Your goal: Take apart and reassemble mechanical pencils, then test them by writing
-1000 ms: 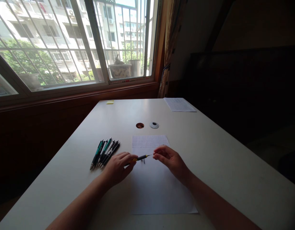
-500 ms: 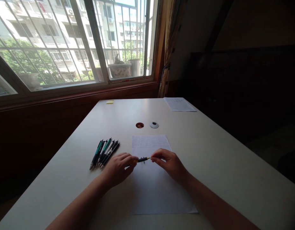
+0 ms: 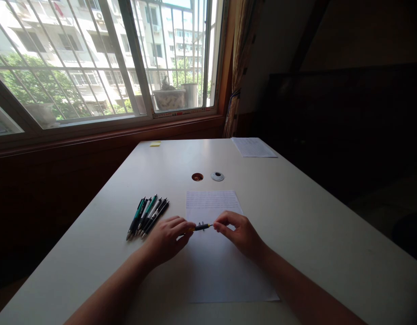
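Over the paper, my left hand is closed around the barrel of a black and yellow pen, held nearly level with its narrow end to the right. My right hand is pinched at that narrow end. A thin dark tip runs from the pen to the right fingertips; what they grip there is too small to make out. Small dark parts show on the paper just behind the pen, partly hidden by it. Beneath both hands lies a sheet of paper with lines of writing across its top.
Several pens, black, green and white, lie in a bunch left of my left hand. Beyond the sheet are a round hole in the white table and a round cover. Papers and a yellow sticky note lie at the far edge.
The pen has dipped slightly toward me at its narrow end, and more of the small dark parts show behind it. Both hands keep their grip.
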Demonstrator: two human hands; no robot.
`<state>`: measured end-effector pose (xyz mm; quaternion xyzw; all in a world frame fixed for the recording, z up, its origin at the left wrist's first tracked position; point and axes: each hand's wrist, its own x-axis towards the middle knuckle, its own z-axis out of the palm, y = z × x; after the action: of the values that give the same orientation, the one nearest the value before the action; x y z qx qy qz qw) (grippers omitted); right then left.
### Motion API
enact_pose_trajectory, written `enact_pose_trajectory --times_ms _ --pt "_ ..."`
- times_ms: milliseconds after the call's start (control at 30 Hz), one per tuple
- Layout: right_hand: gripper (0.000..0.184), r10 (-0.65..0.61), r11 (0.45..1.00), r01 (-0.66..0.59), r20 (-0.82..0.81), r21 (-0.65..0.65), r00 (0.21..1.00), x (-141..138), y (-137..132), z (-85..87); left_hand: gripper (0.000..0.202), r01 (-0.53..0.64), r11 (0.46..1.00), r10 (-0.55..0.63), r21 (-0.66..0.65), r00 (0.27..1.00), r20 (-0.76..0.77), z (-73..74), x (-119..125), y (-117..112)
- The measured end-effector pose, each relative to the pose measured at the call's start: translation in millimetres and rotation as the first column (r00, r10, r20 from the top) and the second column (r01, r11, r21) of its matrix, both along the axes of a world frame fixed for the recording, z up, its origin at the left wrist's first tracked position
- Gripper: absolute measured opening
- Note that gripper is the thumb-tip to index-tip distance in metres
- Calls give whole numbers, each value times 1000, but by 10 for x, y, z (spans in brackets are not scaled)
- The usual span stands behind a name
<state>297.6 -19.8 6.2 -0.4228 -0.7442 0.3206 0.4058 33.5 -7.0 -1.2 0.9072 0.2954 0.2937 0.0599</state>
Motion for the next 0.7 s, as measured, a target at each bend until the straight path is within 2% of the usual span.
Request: enact_pose_trajectory --times_ms 167,400,700 --pt "16 6 1000 -6 -9 14 1000 3 4 -12 17 8 1000 -8 -10 1000 -8 -5 5 -5" --pt "13 82 996 -80 -31 45 996 -37 -7 12 16 25 999 -24 -43 1000 10 -6 14 -33" --pt "15 58 998 -56 -31 42 998 -33 5 -23 17 -12 999 14 -31 997 69 0 22 -24"
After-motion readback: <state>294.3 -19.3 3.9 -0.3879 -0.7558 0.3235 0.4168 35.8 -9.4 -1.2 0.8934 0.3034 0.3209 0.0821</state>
